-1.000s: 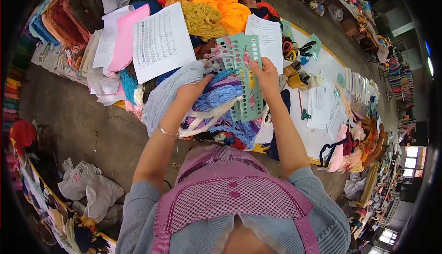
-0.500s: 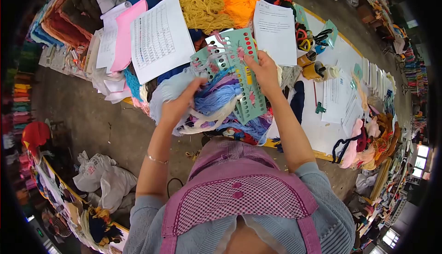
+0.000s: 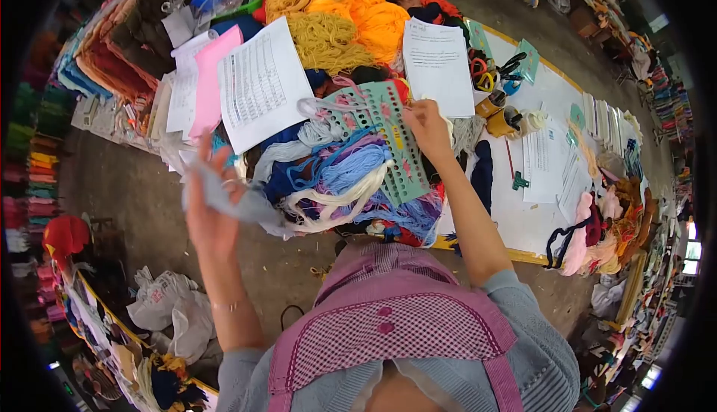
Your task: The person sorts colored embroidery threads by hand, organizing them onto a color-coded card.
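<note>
Observed at the desk (image 3: 514, 216): one person in a mauve apron (image 3: 382, 292), both hands forward. The left hand (image 3: 211, 218) is raised off the near left side of the yarn pile, with a length of grey-blue yarn (image 3: 240, 201) lying across it. Its fingers point upward; owing to blur, I cannot tell whether they are clamped on the yarn.

The right hand (image 3: 429, 129) is at the right edge of a green perforated card (image 3: 404, 167), fingers curled. Whether they grip the card cannot be told from where I stand. The card lies tilted on the pile, close against a bundle of blue yarn (image 3: 347, 167); a white skein (image 3: 347, 215) is looped nearer the apron.

Further back, a printed table sheet (image 3: 265, 87) lies beside a pink sheet (image 3: 213, 76). Mustard yarn (image 3: 325, 42) and orange yarn (image 3: 379, 22) are heaped behind the card. A second printed sheet (image 3: 439, 68) lies just beyond the right hand; scissors (image 3: 485, 81) stand to its right, near brown containers (image 3: 503, 121).
</note>
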Tool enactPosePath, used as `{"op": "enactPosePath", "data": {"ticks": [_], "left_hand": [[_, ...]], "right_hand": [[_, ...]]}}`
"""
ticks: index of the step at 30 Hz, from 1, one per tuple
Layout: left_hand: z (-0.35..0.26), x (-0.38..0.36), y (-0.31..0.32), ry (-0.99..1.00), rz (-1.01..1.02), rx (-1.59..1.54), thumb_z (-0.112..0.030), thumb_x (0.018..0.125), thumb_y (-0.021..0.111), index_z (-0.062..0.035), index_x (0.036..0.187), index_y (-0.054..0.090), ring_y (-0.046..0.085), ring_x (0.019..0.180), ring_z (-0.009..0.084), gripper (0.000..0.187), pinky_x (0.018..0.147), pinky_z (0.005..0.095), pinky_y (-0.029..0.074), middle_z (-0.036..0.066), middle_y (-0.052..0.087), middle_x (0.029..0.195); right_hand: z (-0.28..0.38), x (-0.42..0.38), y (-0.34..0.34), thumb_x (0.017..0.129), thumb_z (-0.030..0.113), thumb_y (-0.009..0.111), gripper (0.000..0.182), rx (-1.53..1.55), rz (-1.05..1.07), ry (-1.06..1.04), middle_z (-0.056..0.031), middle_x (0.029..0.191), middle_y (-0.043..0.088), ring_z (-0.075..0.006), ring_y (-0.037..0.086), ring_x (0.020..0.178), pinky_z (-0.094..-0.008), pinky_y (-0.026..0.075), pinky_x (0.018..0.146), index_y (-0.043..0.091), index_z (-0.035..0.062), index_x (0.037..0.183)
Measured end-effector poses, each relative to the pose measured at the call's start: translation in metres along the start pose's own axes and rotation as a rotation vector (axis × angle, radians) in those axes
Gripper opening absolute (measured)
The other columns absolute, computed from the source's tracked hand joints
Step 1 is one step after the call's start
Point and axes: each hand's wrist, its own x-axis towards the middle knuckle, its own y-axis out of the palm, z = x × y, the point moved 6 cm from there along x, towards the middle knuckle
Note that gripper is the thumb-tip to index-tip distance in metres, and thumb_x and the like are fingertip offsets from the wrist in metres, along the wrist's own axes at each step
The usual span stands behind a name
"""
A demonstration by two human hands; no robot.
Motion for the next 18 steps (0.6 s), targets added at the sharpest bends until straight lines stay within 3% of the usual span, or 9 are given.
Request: {"op": "enactPosePath", "data": {"ticks": [1, 3, 5, 10, 13, 14, 16, 17, 18], "left_hand": [[-0.018, -0.013, 0.028, 0.074, 0.092, -0.16, -0.044, 0.098, 0.044, -0.0017, 0.143, 0.033, 0.053, 0.083, 0.0119, 0.063, 0.065, 0.0238, 0.043, 0.012, 0.054, 0.129], [-0.026, -0.029, 0.022, 0.25, -0.207, -0.024, -0.047, 0.099, 0.039, -0.0004, 0.142, 0.034, 0.054, 0.092, 0.0158, 0.064, 0.077, 0.029, 0.045, 0.013, 0.052, 0.131], [0.014, -0.037, -0.005, -0.007, -0.199, 0.005, -0.049, 0.1, 0.031, -0.0015, 0.141, 0.036, 0.05, 0.108, 0.0201, 0.063, 0.086, 0.0322, 0.043, 0.014, 0.052, 0.133], [0.033, -0.055, 0.065, -0.061, 0.184, 0.535, -0.055, 0.098, 0.006, -0.0014, 0.124, 0.059, 0.045, 0.116, 0.0217, 0.08, 0.094, 0.0328, 0.032, 0.012, 0.055, 0.128], [0.022, -0.062, 0.116, 0.372, 0.469, 1.339, -0.055, 0.095, 0.014, -0.0038, 0.122, 0.062, 0.04, 0.115, 0.0239, 0.075, 0.096, 0.0365, 0.03, 0.008, 0.052, 0.127], [0.02, -0.063, 0.128, 0.42, 0.498, 1.462, -0.056, 0.093, 0.019, -0.005, 0.126, 0.059, 0.039, 0.114, 0.025, 0.073, 0.099, 0.0389, 0.028, 0.009, 0.049, 0.133], [0.019, -0.056, 0.139, 0.55, 0.581, 1.478, -0.057, 0.094, 0.018, -0.0052, 0.128, 0.058, 0.038, 0.118, 0.0249, 0.074, 0.101, 0.0397, 0.027, 0.009, 0.043, 0.142], [0.015, -0.048, 0.135, 0.435, 0.613, 1.405, -0.069, 0.089, 0.021, -0.0032, 0.136, 0.047, 0.034, 0.13, 0.0258, 0.085, 0.105, 0.0391, 0.026, 0.01, 0.033, 0.149], [0.024, -0.043, 0.127, 0.314, 0.597, 1.084, -0.075, 0.084, 0.025, -0.0021, 0.14, 0.04, 0.03, 0.134, 0.0262, 0.093, 0.107, 0.0395, 0.025, 0.011, 0.031, 0.15]], "right_hand": [[0.022, -0.005, -0.013, 0.085, 0.026, 0.067, 0.037, -0.069, -0.052, -0.056, -0.0143, 0.09, 0.066, -0.0234, 0.065, 0.081, -0.0336, 0.05, 0.071, 0.053, -0.001, 0.106], [0.031, -0.018, -0.025, 0.09, 0.018, 0.064, 0.033, -0.159, -0.049, -0.132, -0.0077, 0.092, 0.066, -0.0137, 0.062, 0.081, -0.0265, 0.049, 0.074, 0.05, -0.002, 0.112], [0.082, -0.048, -0.024, 0.091, 0.016, 0.062, 0.02, -0.062, 0.081, -0.071, -0.0061, 0.089, 0.066, -0.0112, 0.061, 0.078, -0.025, 0.048, 0.072, 0.057, 0.0003, 0.102], [0.158, -0.114, 0.011, 0.093, 0.014, 0.057, 0.017, 0.462, 0.394, 0.003, -0.0045, 0.091, 0.065, -0.0112, 0.061, 0.086, -0.0256, 0.048, 0.079, 0.06, -0.0008, 0.101], [0.204, -0.135, 0.027, 0.096, 0.016, 0.051, 0.022, 0.787, 0.459, -0.141, -0.0052, 0.102, 0.061, -0.0125, 0.057, 0.099, -0.027, 0.045, 0.087, 0.055, 0.0003, 0.111], [0.216, -0.14, 0.033, 0.099, 0.022, 0.045, 0.028, 0.696, 0.555, -0.284, -0.0069, 0.109, 0.057, -0.0128, 0.055, 0.102, -0.0268, 0.043, 0.088, 0.051, 0.0022, 0.118], [0.212, -0.161, 0.052, 0.1, 0.032, 0.042, 0.034, 0.639, 0.72, -0.065, -0.0043, 0.1, 0.059, -0.0105, 0.055, 0.095, -0.0253, 0.044, 0.083, 0.055, 0.003, 0.111], [0.215, -0.17, 0.051, 0.1, 0.037, 0.042, 0.037, 0.622, 0.929, -0.003, -0.001, 0.084, 0.061, -0.0085, 0.058, 0.076, -0.0229, 0.046, 0.067, 0.058, 0.0036, 0.104], [0.231, -0.172, 0.035, 0.1, 0.039, 0.043, 0.039, 0.723, 0.912, 0.189, 0.0011, 0.076, 0.059, -0.0077, 0.057, 0.066, -0.0225, 0.044, 0.058, 0.059, 0.0036, 0.099]]}}
